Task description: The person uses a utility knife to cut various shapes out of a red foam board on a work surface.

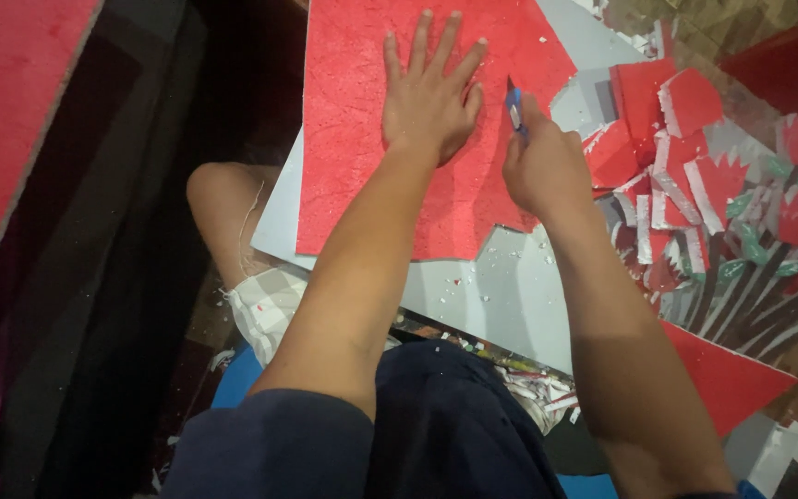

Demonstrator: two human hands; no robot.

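My left hand [429,92] lies flat with fingers spread on a large red textured foam sheet [353,157], pressing it down. My right hand [542,166] is closed around a small blue-handled cutter [514,106], whose tip meets the sheet's right part just beside my left thumb. The red sheet rests on a grey board [501,296]. Its lower right edge is cut in a jagged line.
Red and white offcuts [667,139] lie piled to the right, with cut red flower shapes, green leaves and dark stems [768,240] beyond. A red triangular piece [722,374] sits lower right. Another red sheet [2,120] lies far left. My bare knee [223,203] is below the board.
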